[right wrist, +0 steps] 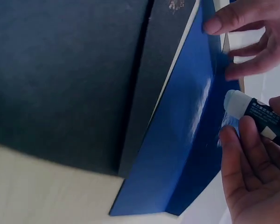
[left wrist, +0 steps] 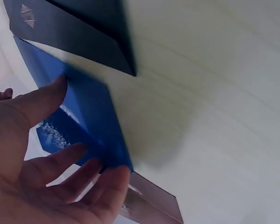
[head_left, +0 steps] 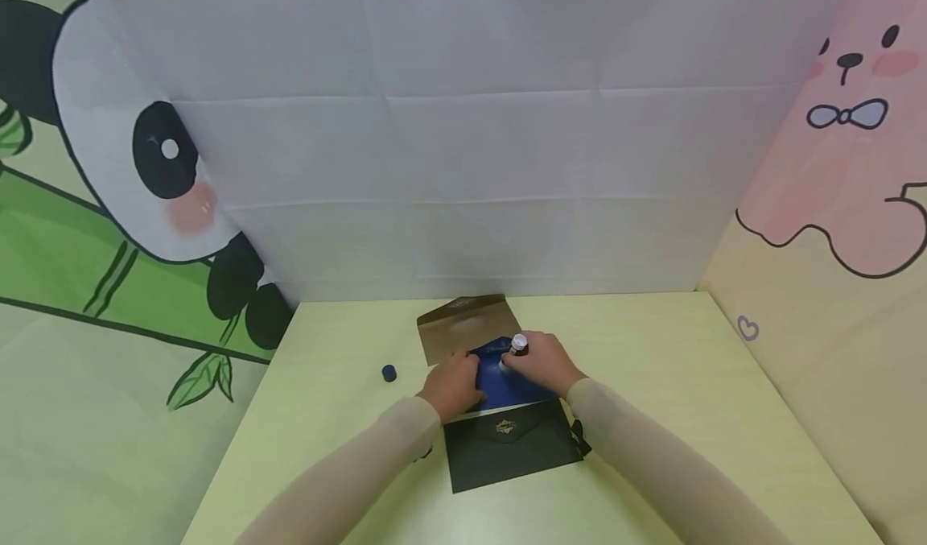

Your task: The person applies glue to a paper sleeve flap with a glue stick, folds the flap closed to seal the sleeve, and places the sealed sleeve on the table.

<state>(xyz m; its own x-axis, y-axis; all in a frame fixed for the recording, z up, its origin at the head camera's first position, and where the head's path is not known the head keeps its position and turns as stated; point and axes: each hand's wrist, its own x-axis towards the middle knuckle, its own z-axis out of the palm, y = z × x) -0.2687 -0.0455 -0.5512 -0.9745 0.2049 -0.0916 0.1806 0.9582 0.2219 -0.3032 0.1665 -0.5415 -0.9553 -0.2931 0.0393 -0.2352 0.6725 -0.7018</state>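
A blue paper envelope (head_left: 500,386) lies with its flap folded open at the far side. My left hand (head_left: 453,386) rests on its left part, thumb (left wrist: 56,91) on the blue body and fingers spread toward the flap fold. My right hand (head_left: 543,361) grips a dark-labelled glue stick (right wrist: 266,119) between thumb and fingers. The white tip of the stick points down at the flap (right wrist: 207,126), close to it; contact cannot be made out. Shiny streaks show on the flap.
A black envelope (head_left: 514,446) with a gold emblem lies in front of the blue one. Behind stands out a brown envelope (head_left: 463,336), its flap open. A small dark blue cap (head_left: 389,373) sits on the pale table (head_left: 652,344) at the left. White cloth hangs behind.
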